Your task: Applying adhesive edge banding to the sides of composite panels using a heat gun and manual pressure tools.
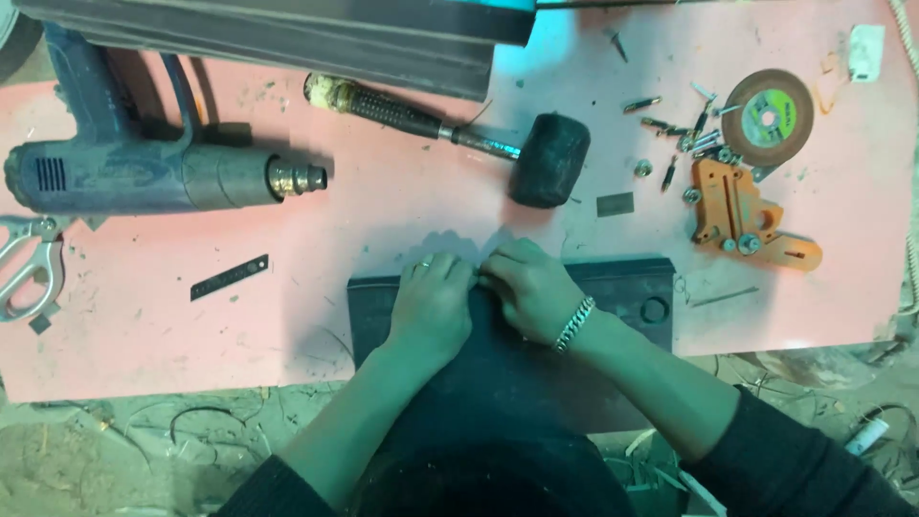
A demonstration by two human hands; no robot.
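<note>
I have a dark, flat plastic panel [613, 287] lying across the near edge of the pink worktable [402, 201], its near part hanging over toward my lap, and both my hands sit together on its upper left area. The panel looks whole and in place under me; whatever fine work goes on at its far edge is, as far as I can judge, only partly along, since nothing has been set aside from it. My left hand [433, 304] lies flat, fingers close together and curled down on the panel. My right hand [528, 287] presses just beside it, fingertips bunched as if pinching something small, though I cannot tell what. Beyond lie a rubber mallet [548, 158], a heat gun [144, 172], a cutting disc [768, 117] and an orange jig [742, 213].
</note>
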